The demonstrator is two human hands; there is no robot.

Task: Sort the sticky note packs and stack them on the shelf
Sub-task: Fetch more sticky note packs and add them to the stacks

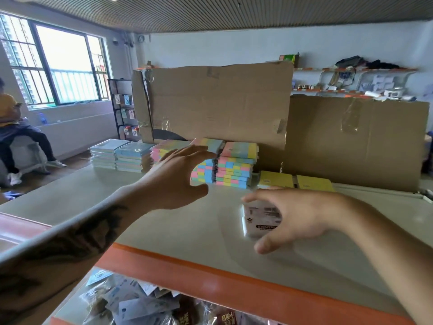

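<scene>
**Pack in the right hand, left hand spread near the multicolour stacks: hazards at this stage**

I read the shelf surface from left to right.

1. Far left, at the back: two stacks of pale blue packs, level and squared.
2. Next: the multicolour stacks, pink, yellow and blue, set against the upright cardboard sheet. One pack on the middle stack sits tilted and overhangs.
3. My left hand is in front of these stacks with fingers spread wide. It holds nothing. I cannot tell whether the fingertips touch the tilted pack.
4. My right hand grips a white wrapped pack printed with lettering, thumb below and fingers curled over the top. It is low over the shelf, near the front; whether it rests on the surface I cannot tell.
5. Behind the right hand: a low row of yellow packs at the foot of a second cardboard sheet.

Hazards, as I judge them:

- The tilted pack may slide off if the left hand nudges it sideways; the stack beneath is uneven.
- The glossy wrap of the white pack may slip in a light grip.
- The white pack shows its back, so its colour is hidden; placing it without checking risks a mis-sort.
- The shelf's orange front edge is close; a dropped pack could fall into the loose packets below.
</scene>
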